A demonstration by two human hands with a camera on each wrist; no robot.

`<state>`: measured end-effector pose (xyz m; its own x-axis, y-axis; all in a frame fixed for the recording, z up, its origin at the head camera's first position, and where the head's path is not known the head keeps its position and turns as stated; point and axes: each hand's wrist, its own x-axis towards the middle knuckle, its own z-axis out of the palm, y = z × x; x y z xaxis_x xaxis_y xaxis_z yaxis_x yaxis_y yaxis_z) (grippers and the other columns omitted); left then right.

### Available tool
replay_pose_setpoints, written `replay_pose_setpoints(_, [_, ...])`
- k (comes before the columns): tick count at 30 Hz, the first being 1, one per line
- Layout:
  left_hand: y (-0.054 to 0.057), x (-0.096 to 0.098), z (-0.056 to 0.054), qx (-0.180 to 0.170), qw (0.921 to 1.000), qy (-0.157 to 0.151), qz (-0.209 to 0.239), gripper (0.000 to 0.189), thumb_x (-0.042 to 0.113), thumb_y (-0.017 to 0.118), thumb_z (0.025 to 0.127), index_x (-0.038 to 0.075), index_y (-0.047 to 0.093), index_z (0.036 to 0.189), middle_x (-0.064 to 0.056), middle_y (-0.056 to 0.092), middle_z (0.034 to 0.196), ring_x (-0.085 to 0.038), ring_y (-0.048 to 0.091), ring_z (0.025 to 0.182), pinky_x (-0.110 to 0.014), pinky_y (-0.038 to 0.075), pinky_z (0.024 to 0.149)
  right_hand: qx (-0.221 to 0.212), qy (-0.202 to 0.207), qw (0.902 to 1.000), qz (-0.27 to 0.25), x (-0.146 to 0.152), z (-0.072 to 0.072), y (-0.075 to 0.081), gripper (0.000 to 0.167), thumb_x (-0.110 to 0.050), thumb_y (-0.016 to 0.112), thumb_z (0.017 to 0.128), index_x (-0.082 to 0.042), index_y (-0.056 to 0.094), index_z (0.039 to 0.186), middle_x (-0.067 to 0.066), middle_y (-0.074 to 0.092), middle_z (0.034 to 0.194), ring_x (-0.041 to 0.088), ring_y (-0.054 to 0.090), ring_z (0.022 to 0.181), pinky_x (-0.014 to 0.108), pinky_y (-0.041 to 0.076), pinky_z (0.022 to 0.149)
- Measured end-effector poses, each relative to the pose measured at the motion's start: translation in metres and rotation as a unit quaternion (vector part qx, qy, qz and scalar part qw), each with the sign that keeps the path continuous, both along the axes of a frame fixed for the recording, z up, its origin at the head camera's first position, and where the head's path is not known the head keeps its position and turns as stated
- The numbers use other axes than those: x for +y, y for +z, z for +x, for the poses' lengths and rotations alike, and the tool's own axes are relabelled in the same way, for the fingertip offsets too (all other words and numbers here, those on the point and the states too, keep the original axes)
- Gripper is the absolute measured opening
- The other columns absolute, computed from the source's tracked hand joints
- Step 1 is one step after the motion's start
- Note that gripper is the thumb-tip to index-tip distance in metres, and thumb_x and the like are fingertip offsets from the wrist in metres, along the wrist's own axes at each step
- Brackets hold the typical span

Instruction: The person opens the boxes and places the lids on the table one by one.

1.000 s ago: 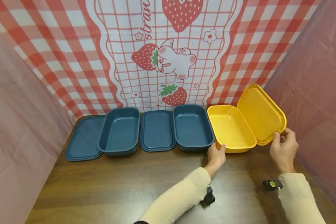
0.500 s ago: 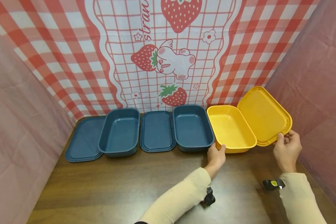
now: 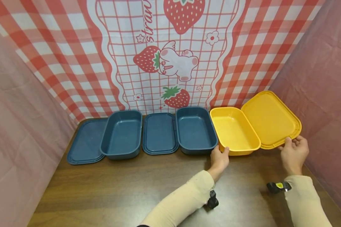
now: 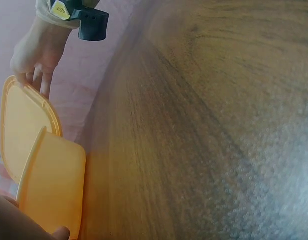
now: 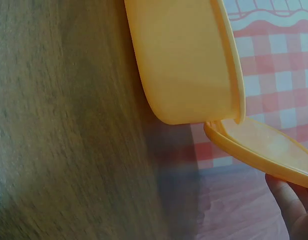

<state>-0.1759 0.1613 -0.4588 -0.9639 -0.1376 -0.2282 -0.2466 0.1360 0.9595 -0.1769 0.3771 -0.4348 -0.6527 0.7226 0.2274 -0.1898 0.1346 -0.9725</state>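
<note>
My left hand (image 3: 219, 160) grips the near left corner of a yellow plastic food container (image 3: 235, 130), its thumb on the front wall. The container stands upright with nothing in it. To its right, my right hand (image 3: 295, 156) holds the yellow lid (image 3: 271, 118) by the near right corner, thumb on the upper face and fingers underneath. The lid slants, its left edge right at the container's right rim and its right side raised. In the right wrist view the lid (image 5: 263, 150) is off the table at the held end, below the container's rim (image 5: 236, 75).
Left of the yellow container stand a blue container (image 3: 196, 130), a blue lid (image 3: 160, 134), another blue container (image 3: 122, 135) and a second blue lid (image 3: 86, 142), in one row. A checked strawberry cloth (image 3: 184, 66) hangs behind; pink cloth (image 3: 315, 78) borders the wooden table (image 3: 125, 192).
The right hand has moved right and slightly down, tipping the yellow lid from a steep stand to a flatter slant. The left hand and the container have stayed put.
</note>
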Motion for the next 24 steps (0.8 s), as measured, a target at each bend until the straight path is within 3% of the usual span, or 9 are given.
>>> replay_pose_setpoints(5, [-0.001,0.0,0.0,0.0,1.0,-0.002,0.0,0.049,0.024,0.066,0.09,-0.005,0.058,0.128,-0.021,0.061,0.127,-0.034,0.056,0.123,-0.044,0.042,0.107,0.0,0.011,0.9988,-0.047,0.001,0.0,0.0,0.019,-0.001,0.049,0.096,-0.02,0.05,0.1,-0.004,0.052,0.088,-0.001,0.056,0.066,0.009,0.049,0.05])
replay_pose_setpoints(15, [0.0,-0.001,-0.002,-0.006,1.0,-0.003,0.003,0.048,0.024,0.066,0.09,-0.005,0.059,0.128,-0.02,0.062,0.128,-0.033,0.056,0.123,-0.043,0.042,0.107,-0.011,0.016,0.9956,-0.092,0.006,-0.006,-0.006,0.017,-0.001,0.049,0.097,-0.018,0.049,0.1,-0.006,0.055,0.086,0.0,0.058,0.068,0.012,0.05,0.048])
replay_pose_setpoints(24, [0.002,-0.002,-0.001,-0.001,1.0,0.001,0.002,0.047,0.022,0.067,0.089,-0.005,0.06,0.126,-0.02,0.063,0.126,-0.034,0.057,0.121,-0.043,0.043,0.106,0.001,0.025,0.9807,-0.194,0.015,-0.007,-0.014,0.014,0.004,0.046,0.096,-0.009,0.049,0.097,0.002,0.048,0.092,0.007,0.057,0.075,0.021,0.053,0.045])
